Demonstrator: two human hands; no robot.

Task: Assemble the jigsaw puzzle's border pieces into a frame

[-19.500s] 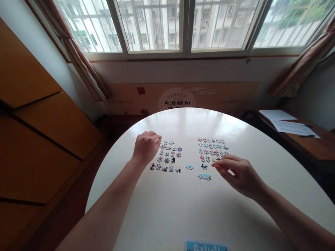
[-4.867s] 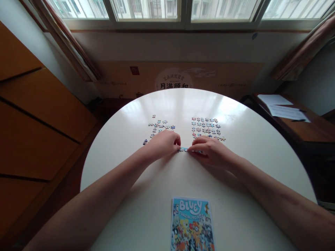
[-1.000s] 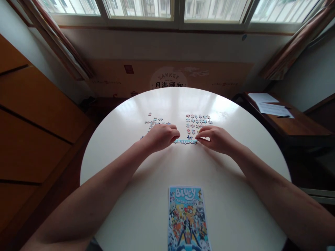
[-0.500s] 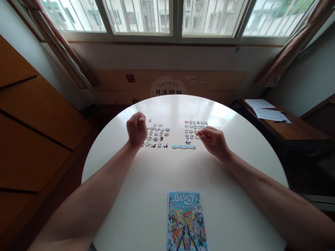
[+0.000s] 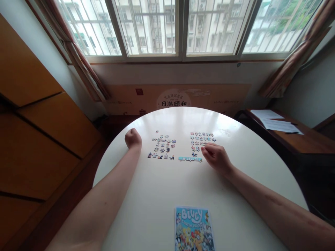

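My left hand [image 5: 133, 138] is a closed fist at the table's left side, apart from the puzzle pieces, and nothing shows in it. Beside it lies a loose group of jigsaw pieces [image 5: 162, 150]. My right hand [image 5: 216, 155] has its fingers curled together at the near right edge of a second group of pieces [image 5: 200, 134], laid in rows. Whatever its fingertips pinch, if anything, is hidden. A joined blue strip of puzzle pieces [image 5: 190, 159] lies just left of my right hand, with a dark piece [image 5: 194, 154] above it.
A colourful "Bluey" picture sheet [image 5: 195, 226] lies at the near side of the round white table [image 5: 157, 191]. Papers [image 5: 281, 126] and pens rest on a brown side table at the right. Windows and a low wall stand beyond the far edge.
My left hand has moved left, away from the loose pieces, uncovering some of them. My right hand stays by the right-hand group, its fingers more curled. The camera view has tilted up.
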